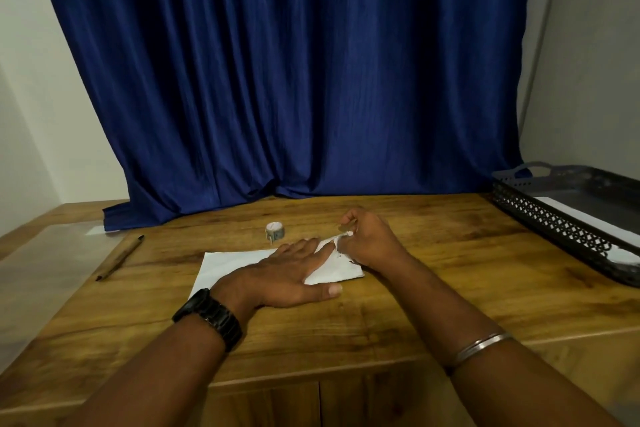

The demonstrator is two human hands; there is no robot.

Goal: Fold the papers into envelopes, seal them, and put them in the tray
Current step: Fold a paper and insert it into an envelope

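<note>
At the near middle of a wooden table [398, 291], a left hand [287, 274] presses flat, fingers straight, on a folded white paper [228, 263] while the right hand [367, 239] pinches its far right corner; this 1 sheet looks light, limp and easily creased, best held by its edges.

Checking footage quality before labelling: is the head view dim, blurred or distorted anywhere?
Head view: dim indoor light; wide-angle lens bends the curtain edges and the tray; pale glare on the table at far left; the right hand looks slightly motion-blurred.
</note>
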